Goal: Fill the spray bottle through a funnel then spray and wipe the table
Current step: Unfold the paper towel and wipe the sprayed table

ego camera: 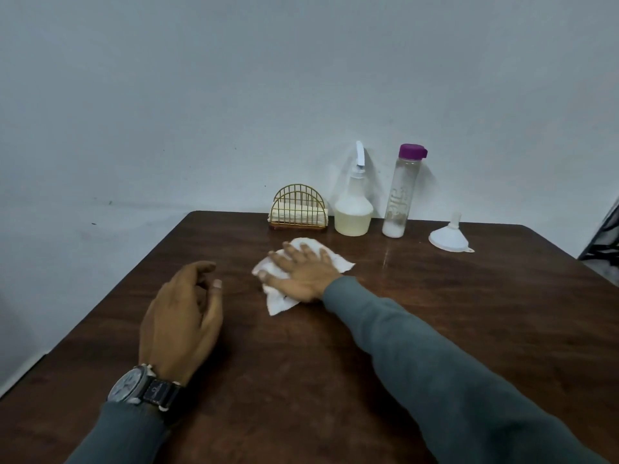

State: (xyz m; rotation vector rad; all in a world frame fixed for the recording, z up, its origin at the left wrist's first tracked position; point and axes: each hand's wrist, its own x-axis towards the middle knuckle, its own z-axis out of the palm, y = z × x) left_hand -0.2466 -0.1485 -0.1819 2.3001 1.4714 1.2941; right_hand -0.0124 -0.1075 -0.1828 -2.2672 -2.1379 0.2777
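My right hand (299, 271) lies flat, fingers spread, pressing a white tissue (278, 301) onto the dark wooden table (435, 313) near its middle. My left hand (182, 316) rests on its edge to the left, fingers loosely curled and apart, holding nothing. At the back stands the white spray bottle (353, 209), its head fitted and pale liquid filling its lower part. Beside it on the right is a clear bottle (400, 192) with a purple cap and a little liquid at its bottom. A white funnel (449, 237) sits upside down further right.
A gold wire napkin holder (299, 211) with folded tissues stands at the back, left of the spray bottle. A pale wall runs just behind the table. A dark object (604, 236) shows past the table's right edge. A wet streak (388, 256) glints near the clear bottle.
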